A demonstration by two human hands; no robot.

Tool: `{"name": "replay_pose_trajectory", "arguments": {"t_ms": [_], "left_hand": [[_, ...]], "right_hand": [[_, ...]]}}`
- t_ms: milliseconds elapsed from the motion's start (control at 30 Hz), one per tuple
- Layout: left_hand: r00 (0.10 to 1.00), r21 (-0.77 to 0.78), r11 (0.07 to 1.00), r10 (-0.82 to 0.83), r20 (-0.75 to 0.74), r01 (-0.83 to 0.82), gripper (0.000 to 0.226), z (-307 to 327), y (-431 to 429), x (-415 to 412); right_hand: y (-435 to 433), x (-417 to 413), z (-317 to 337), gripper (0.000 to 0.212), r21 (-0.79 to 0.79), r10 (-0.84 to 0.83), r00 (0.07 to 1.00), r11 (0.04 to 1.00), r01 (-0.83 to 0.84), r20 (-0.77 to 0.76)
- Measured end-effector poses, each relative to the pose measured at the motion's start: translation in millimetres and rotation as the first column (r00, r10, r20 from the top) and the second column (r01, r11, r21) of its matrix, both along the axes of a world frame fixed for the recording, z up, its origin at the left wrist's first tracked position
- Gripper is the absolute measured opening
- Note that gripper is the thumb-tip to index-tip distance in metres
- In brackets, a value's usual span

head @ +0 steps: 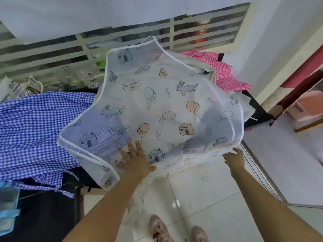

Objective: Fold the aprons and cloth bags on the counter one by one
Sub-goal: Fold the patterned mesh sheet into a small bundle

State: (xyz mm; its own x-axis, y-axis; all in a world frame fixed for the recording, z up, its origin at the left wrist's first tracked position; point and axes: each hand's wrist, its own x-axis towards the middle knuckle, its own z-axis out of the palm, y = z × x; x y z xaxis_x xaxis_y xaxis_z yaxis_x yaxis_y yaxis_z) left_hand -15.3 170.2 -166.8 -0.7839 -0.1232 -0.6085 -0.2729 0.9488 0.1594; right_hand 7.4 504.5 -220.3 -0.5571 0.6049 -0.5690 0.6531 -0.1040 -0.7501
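A see-through white apron (157, 102) printed with houses, rabbits and balloons lies spread across a dark table (258, 112). Its left side covers a blue checked cloth (35, 128), and a pink checked cloth (225, 70) lies behind it to the right. The left hand (135, 159) presses flat on the apron's near edge, fingers spread wide. The right hand (234, 158) grips the apron's near right hem with curled fingers.

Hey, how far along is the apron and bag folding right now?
Nothing looks fully folded yet. In hand: the translucent white cartoon-print apron lies spread open, left hand pressing it, right hand gripping its near hem. Left: the blue gingham cloth, pink gingham cloth and beige cloth, all lying loose.
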Motion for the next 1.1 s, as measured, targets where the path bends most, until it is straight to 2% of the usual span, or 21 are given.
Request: {"name": "replay_pose_trajectory", "arguments": {"t_ms": [33,100,167,233,300,400,467,567,700,800,900,1033,1100], "left_hand": [[1.0,-0.008,1.0,0.003,0.002,-0.003,0.129,-1.9,1.3,0.2],[1.0,-0.015,1.0,-0.001,0.007,0.001,0.128,-2.8,2.2,0.4],[1.0,-0.036,0.999,-0.007,0.004,0.007,0.127,-3.9,3.7,-0.2],[1.0,-0.051,0.999,0.004,-0.008,-0.004,0.129,-5.2,4.8,1.2],[1.0,-0.061,0.998,0.008,-0.023,-0.01,0.131,-7.7,6.9,2.2],[0.999,-0.074,0.997,0.02,-0.025,-0.022,0.133,-9.4,7.5,1.7],[0.999,-0.083,0.996,0.018,-0.026,-0.02,0.132,-9.1,7.5,0.4],[0.999,-0.096,0.995,0.026,-0.039,-0.029,0.13,-9.6,8.5,-4.3],[0.998,-0.149,0.988,0.037,-0.048,-0.043,0.13,-11.3,9.9,-6.4],[0.996,-0.202,0.977,0.049,-0.074,-0.063,0.12,-15.8,14.5,-6.6],[0.981,-0.223,0.967,0.082,-0.177,-0.121,0.102,-23.8,22.0,2.1],[0.953,-0.169,0.969,0.131,-0.274,-0.182,0.096,-24.1,34.4,14.9],[0.839,-0.005,0.981,0.161,-0.52,-0.192,0.085,-23.2,47.1,32.3]], "right_hand": [[14.1,-2.2,-3.0,0.067,-0.09,-0.037,0.999,0.995,0.037,0.006],[36.1,-7.9,-1.9,0.092,-0.187,0.008,1.0,0.982,-0.011,-0.015],[52.1,-13.0,-3.6,0.099,-0.204,0.123,0.992,0.971,-0.124,-0.014],[59.6,-16.1,-7.3,0.083,-0.198,0.172,0.985,0.965,-0.17,-0.01],[68.9,-20.6,-14.8,0.069,-0.192,0.135,0.989,0.971,-0.144,-0.058],[80.6,-27.0,-19.1,0.077,-0.225,0.091,0.989,0.968,-0.115,-0.114],[81.6,-26.6,-20.1,0.063,-0.208,0.163,0.983,0.962,-0.177,-0.082],[76.2,-13.9,-33.0,0.039,-0.093,0.339,0.94,0.938,-0.334,0.045],[65.4,17.6,-57.5,0.044,-0.031,0.463,0.869,0.885,-0.465,0.173],[57.2,36.6,-57.2,0.039,-0.154,0.43,0.897,0.898,-0.413,0.103],[53.4,47.5,-45.1,0.008,-0.331,0.388,0.921,0.871,-0.363,0.011],[50.6,53.6,-18.3,0.014,-0.433,0.318,0.943,0.84,-0.328,-0.099],[46.1,54.2,1.3,0.011,-0.379,0.413,0.899,0.816,-0.436,-0.143]]}}
